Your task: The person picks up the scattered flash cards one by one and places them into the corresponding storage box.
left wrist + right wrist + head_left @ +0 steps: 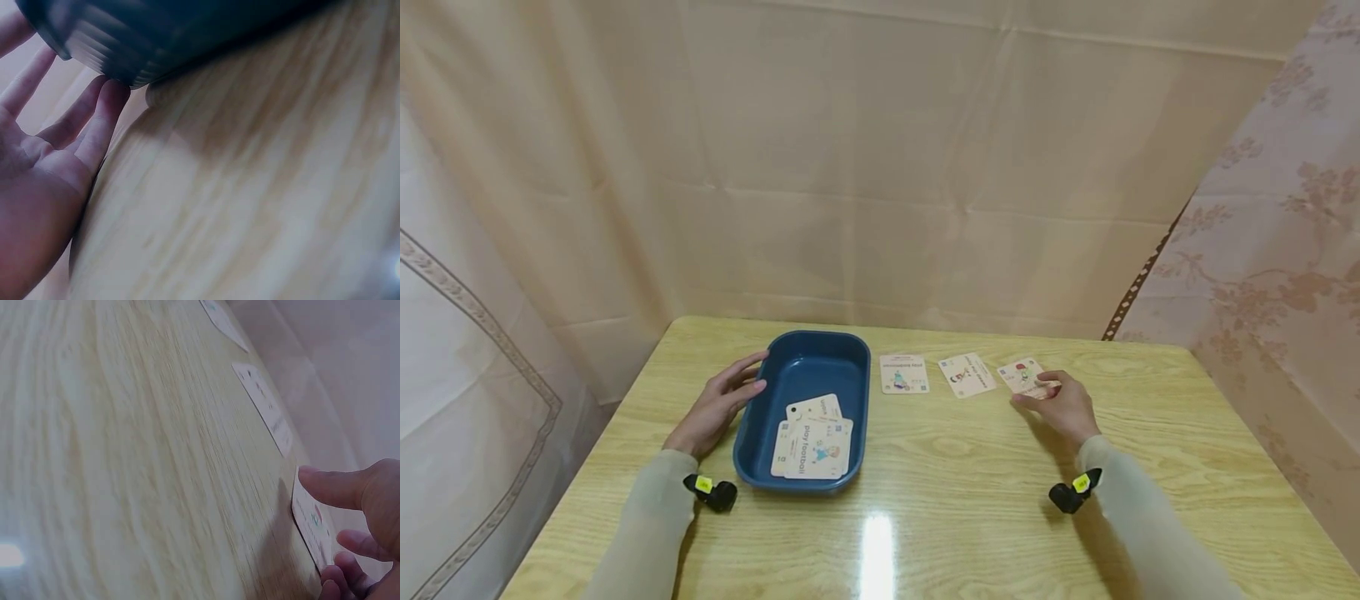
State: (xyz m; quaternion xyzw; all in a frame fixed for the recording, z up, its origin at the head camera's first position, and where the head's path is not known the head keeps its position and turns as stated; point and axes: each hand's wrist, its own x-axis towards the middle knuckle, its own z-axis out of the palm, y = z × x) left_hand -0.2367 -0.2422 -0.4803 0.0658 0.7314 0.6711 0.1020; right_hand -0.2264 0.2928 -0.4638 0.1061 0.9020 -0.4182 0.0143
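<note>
At the left side of a blue plastic tub (802,361), my left hand (718,404) rests its fingers and thumb against the rim. Its extended fingers (114,103) touch the tub's outer wall in the left wrist view. Several picture cards (818,450) lie overlapped inside the tub, the top one printed "play football". On the right, my right hand (1066,410) holds a picture card (1019,375) between thumb and fingers at its edges. The right wrist view shows that card (310,519) close to the tabletop, partly covered by the hand.
Between tub and right hand lie two more picture cards, one upright card (905,374) and one tilted card (967,375). A wooden table (955,500) carries everything. Behind its far edge hangs a beige curtain (880,208); a floral curtain (1285,275) hangs at right.
</note>
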